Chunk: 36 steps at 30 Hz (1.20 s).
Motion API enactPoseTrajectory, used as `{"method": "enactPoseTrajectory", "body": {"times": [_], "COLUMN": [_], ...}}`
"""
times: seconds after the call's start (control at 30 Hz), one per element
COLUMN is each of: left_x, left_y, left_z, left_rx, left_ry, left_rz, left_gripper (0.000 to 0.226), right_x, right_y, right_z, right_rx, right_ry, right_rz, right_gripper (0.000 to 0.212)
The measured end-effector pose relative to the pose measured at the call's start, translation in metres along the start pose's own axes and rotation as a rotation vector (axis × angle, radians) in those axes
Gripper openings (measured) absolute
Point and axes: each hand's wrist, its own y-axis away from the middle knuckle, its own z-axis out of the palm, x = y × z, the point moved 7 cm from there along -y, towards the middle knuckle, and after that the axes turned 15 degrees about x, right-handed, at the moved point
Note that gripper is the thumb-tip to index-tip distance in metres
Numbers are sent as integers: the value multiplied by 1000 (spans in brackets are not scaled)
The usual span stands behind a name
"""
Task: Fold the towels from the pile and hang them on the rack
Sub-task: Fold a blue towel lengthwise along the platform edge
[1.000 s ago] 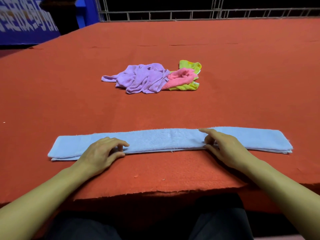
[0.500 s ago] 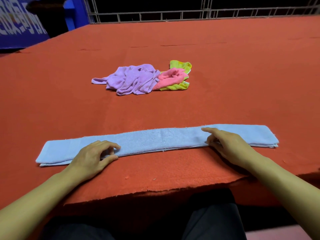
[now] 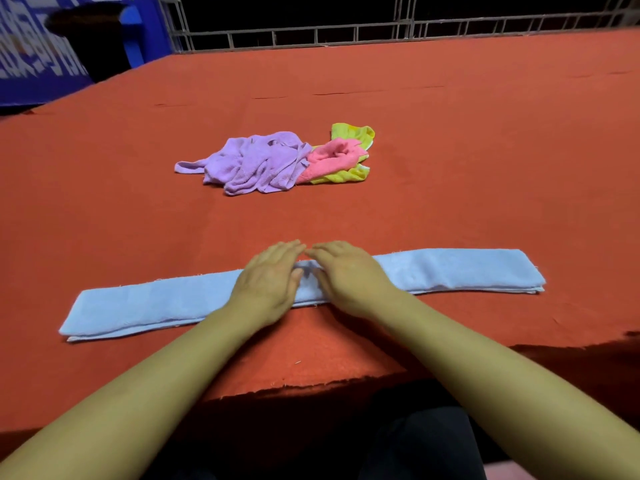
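While both palms lie flat, fingers straight, left hand (image 3: 268,285) & right hand (image 3: 348,277) press mid blue towel (image 3: 457,270), folded strip along counter (image 3: 104,202) near edge; pile (image 3: 277,161) toward centre.

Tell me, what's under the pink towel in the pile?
A yellow towel lies under the pink towel, sticking out behind and in front of it. The purple towel lies against its left side. Anything else beneath is covered, so I cannot tell.
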Motion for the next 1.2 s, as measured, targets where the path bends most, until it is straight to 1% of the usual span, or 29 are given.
{"method": "enactPoseTrajectory", "body": {"times": [0.07, 0.1, 0.13, 0.23, 0.37, 0.43, 0.47, 0.53, 0.6, 0.63, 0.7, 0.8, 0.9, 0.97, 1.07, 1.13, 1.2], "left_x": [-21, -31, -40, -49, -46, -45, -42, -26, 7, 28, 75, 130, 177, 195, 204, 203, 200], "left_y": [14, 23, 30, 37, 36, 34, 31, 20, 4, -5, -25, -48, -66, -75, -82, -84, -85], "left_z": [20, 24, 24, 20, 19, 20, 19, 18, 19, 20, 30, 50, 78, 95, 107, 108, 108], "left_rx": [-191, -264, -305, -346, -352, -382, -395, -373, -286, -238, -163, -84, -120, -149, -175, -167, -174], "left_ry": [-162, -203, -218, -217, -213, -211, -208, -176, -100, -38, 109, 224, 220, 169, 106, 104, 116], "left_rz": [-68, -101, -127, -138, -137, -149, -155, -127, -29, 21, 101, 168, 205, 229, 233, 223, 213], "left_gripper": [67, 66, 67, 68, 68, 68, 68, 68, 72, 77, 82, 70, 51, 41, 43, 44, 45], "right_x": [11, 22, 32, 54, 62, 60, 61, 77, 116, 141, 195, 242, 265, 270, 270, 268, 270], "right_y": [7, 16, 24, 35, 41, 39, 37, 33, 42, 52, 84, 118, 134, 132, 119, 112, 109], "right_z": [26, 34, 37, 31, 19, 12, 2, -31, -66, -80, -105, -124, -127, -124, -124, -131, -141], "right_rx": [-227, -331, -395, -456, -465, -425, -358, -120, 87, 121, 95, -17, -184, -247, -228, -146, -41], "right_ry": [77, 106, 131, 149, 167, 110, 68, 10, 60, 127, 299, 458, 432, 374, 236, 114, 7], "right_rz": [91, 133, 154, 177, 188, 183, 190, 237, 300, 365, 565, 776, 918, 923, 874, 882, 936], "right_gripper": [57, 62, 64, 66, 65, 65, 66, 68, 55, 47, 42, 48, 55, 49, 31, 20, 16]}}
